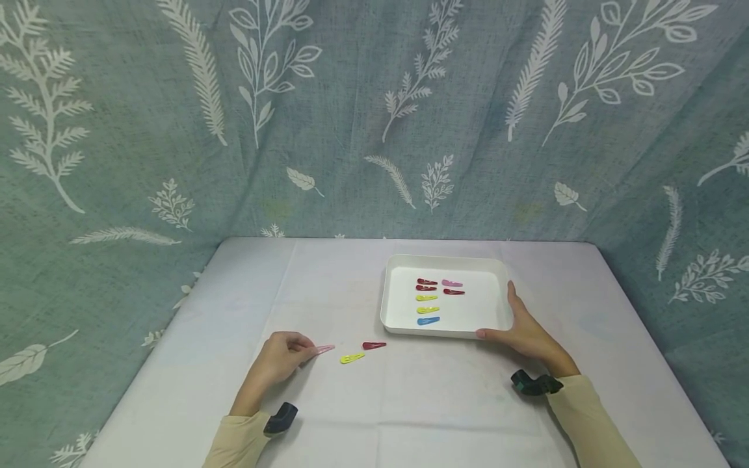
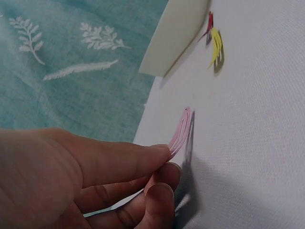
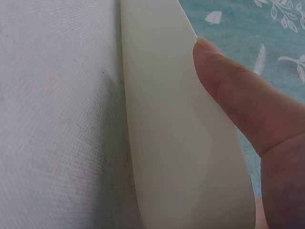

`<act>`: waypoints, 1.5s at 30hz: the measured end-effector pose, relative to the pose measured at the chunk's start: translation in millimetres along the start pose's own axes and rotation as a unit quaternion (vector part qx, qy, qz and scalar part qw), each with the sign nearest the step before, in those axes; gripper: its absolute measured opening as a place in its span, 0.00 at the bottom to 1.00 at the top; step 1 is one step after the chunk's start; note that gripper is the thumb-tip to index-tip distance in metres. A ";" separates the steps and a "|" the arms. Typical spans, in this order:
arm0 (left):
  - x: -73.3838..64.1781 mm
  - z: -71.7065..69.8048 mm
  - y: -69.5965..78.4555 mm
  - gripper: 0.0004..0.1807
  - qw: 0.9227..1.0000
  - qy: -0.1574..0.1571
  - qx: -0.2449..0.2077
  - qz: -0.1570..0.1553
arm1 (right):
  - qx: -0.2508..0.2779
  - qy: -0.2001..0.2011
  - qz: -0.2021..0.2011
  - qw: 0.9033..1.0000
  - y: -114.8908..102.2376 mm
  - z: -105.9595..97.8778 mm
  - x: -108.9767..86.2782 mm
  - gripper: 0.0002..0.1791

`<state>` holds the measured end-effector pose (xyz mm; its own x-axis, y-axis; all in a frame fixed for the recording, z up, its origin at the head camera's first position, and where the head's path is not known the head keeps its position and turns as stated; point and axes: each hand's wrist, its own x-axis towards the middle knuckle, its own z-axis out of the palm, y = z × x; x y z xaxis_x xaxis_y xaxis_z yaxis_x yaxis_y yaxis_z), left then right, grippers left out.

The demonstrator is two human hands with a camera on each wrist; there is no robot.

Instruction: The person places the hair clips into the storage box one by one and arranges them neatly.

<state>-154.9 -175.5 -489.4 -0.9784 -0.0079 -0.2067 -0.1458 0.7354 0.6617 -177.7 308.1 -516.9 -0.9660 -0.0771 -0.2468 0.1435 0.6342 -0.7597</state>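
Note:
My left hand (image 1: 283, 356) pinches a pink snap hair clip (image 2: 180, 131) by one end between thumb and fingers, close over the cloth. Just right of it on the cloth lie a yellow hair clip (image 1: 352, 358) and a dark red one (image 1: 374, 346). My right hand (image 1: 526, 331) holds the near right corner of a white tray (image 1: 480, 299), thumb at the front rim and a finger along the right side. Inside the tray, hair clips lie in two columns: a blue clip (image 1: 428, 320), two yellow, three dark red and a pink clip (image 1: 452, 283).
A white cloth (image 1: 445, 403) covers the table, whose back edge meets a green-blue curtain (image 1: 351, 130) with white leaf prints. Each wrist carries a dark camera mount. The tray's wall (image 3: 167, 119) fills much of the right wrist view.

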 end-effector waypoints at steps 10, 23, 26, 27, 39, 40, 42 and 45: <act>2.0 -3.7 1.6 0.10 1.000 0.008 -0.007 0.008 | -0.002 0.000 0.003 1.000 -0.6 -1.0 -1.0 0.82; 5.2 -10.0 9.3 0.11 0.996 -0.002 -0.083 0.023 | 0.000 -0.004 0.000 1.000 1.5 -0.5 0.0 0.83; 7.0 -9.7 12.8 0.12 0.995 -0.003 -0.098 0.019 | -0.001 0.000 -0.002 1.000 2.3 -0.1 0.8 0.83; 7.7 -9.7 14.1 0.12 0.994 -0.005 -0.103 0.018 | 0.000 0.001 -0.003 1.000 2.3 -0.1 1.0 0.83; 16.6 -10.5 37.2 0.12 0.989 -0.018 -0.146 0.035 | -0.001 -0.003 0.003 1.000 1.5 0.0 0.4 0.82; 17.8 -10.1 38.7 0.12 0.988 -0.019 -0.146 0.037 | -0.002 -0.002 0.002 1.000 1.8 -0.1 0.5 0.82; 19.9 -9.2 42.2 0.12 0.987 -0.023 -0.151 0.041 | -0.002 -0.001 0.000 1.000 2.3 -0.2 0.6 0.82; 22.3 -8.2 47.6 0.12 0.986 -0.027 -0.162 0.039 | -0.002 0.001 -0.003 1.000 3.0 -0.4 0.8 0.82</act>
<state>-184.9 -146.2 -456.6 -0.9804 0.0829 -0.1788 -0.1185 0.4773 0.8707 -178.1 310.2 -519.1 -0.9673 -0.0797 -0.2406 0.1362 0.6370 -0.7587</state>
